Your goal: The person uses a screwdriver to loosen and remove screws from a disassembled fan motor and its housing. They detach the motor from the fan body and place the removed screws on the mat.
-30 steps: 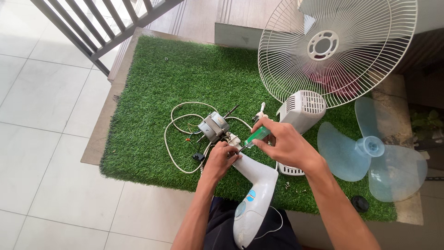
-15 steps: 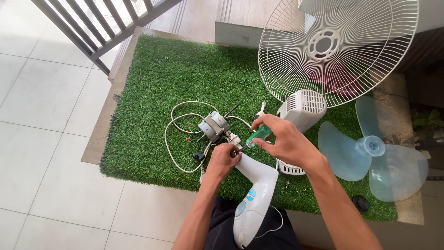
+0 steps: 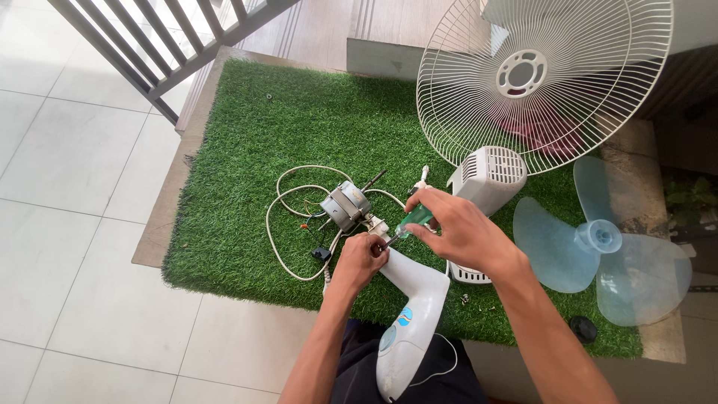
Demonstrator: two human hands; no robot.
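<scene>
Your right hand (image 3: 456, 228) is closed around the green screwdriver (image 3: 416, 218), whose long axis runs from about 1 o'clock at the handle down to 7 o'clock at the tip, meeting the top end of the white fan neck (image 3: 410, 314) right at your left hand (image 3: 362, 258). Left hand is curled shut on that neck end, pinning it just at 5 o'clock of the fan motor (image 3: 345, 206) on the green turf mat (image 3: 262, 142). Both forearms come in from 6 o'clock, right wrist higher and cocked over the left.

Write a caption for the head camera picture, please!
Right hand drives a green screwdriver into a fan neck steadied by left hand.
</scene>
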